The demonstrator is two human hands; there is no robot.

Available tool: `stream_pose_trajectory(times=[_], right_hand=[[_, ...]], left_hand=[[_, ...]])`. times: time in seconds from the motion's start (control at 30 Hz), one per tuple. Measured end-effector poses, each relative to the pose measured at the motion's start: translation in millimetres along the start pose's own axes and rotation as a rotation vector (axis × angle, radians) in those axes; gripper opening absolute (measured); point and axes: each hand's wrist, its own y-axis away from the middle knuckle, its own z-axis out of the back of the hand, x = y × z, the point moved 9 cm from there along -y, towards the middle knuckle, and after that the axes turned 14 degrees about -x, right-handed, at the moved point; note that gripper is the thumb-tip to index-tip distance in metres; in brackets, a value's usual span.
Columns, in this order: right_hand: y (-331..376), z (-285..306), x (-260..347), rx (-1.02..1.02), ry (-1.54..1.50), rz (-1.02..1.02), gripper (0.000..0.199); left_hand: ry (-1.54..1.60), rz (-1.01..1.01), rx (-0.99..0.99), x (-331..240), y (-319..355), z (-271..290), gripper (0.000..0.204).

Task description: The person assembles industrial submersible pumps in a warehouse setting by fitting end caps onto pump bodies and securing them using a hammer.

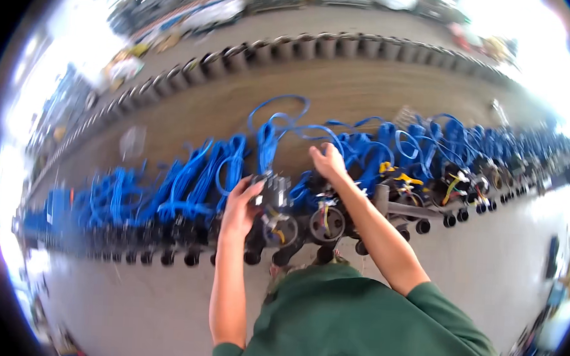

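My left hand (237, 208) is closed around the side of a dark, shiny motor part (274, 191), blurred by motion. A folded bundle of blue cable (266, 148) stands up just beyond it. Below lies an open round housing (279, 231) with coloured wires inside. My right hand (328, 161) is reached out farther and to the right, its fingers pinched at a loose blue cable (314, 128) that loops up to the left. Under my right forearm sits another open round housing (327, 224) with wires showing.
Bundled blue cables (188, 184) and dark housings run in a long row to both sides. Yellow pieces (398, 173) lie among them at right. Beyond the brown surface (237, 104) curves a row of grey metal cylinders (327, 47). Grey floor (143, 299) lies on my side.
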Motion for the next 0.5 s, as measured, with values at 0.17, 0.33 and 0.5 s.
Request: stream_pose_trajectory(times=[0.17,0.33,0.5], right_hand=[[132,-50,98,0.991,-0.874,-0.391,0.053],[138,-58,92,0.954,-1.017,-0.571,0.029],[120,-44,82,0.893,-0.98,-0.565,0.022]], left_hand=[[0.244,0.161,0.173,24,5,-8,0.045],[0.087,0.051,-0.036,27,-2,14,0.043],[-0.345,-0.363,-0.256,15,49,42,0.04]])
